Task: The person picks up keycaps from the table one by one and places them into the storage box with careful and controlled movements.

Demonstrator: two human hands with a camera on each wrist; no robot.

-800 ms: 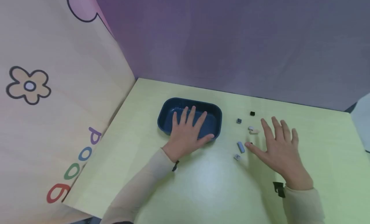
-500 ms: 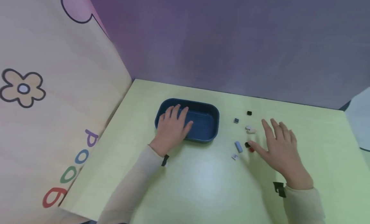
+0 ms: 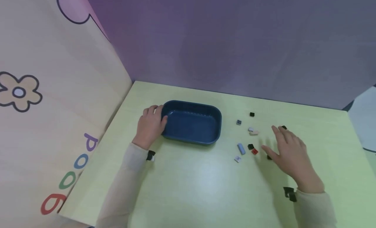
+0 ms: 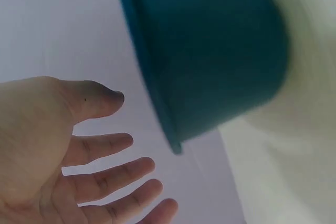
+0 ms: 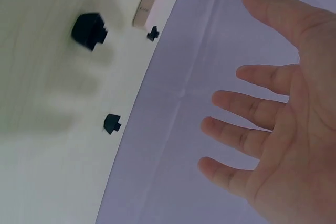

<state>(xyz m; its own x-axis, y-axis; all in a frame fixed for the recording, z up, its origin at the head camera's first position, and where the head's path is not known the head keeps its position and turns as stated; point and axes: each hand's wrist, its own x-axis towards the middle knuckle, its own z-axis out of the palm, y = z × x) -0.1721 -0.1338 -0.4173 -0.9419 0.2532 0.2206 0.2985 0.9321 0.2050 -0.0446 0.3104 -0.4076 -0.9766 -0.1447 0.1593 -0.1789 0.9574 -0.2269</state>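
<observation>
A dark blue rectangular tray (image 3: 191, 142) stands on the table with nothing in it. My left hand (image 3: 149, 125) is at the tray's left end, its thumb overlapping the rim in the head view. In the left wrist view, thumb and fingers are spread apart beside the tray wall (image 4: 210, 66). My right hand (image 3: 292, 156) hovers, fingers extended and holding nothing, above small building bricks. Among these are a red brick (image 3: 254, 151), a black brick (image 3: 250, 146), a blue brick (image 3: 241, 149) and a white brick (image 3: 237, 159). Another black brick (image 5: 89, 30) shows in the right wrist view.
Farther back lie a black brick (image 3: 252, 114), a grey-blue brick (image 3: 239, 122) and a beige piece (image 3: 254, 133). The pale table (image 3: 188, 182) meets a purple back panel (image 3: 220, 45) and a printed left panel (image 3: 67, 100).
My left hand has moved left from over the tray to its left end. My right hand has shifted slightly right, uncovering the red and black bricks. The head view has turned slightly right.
</observation>
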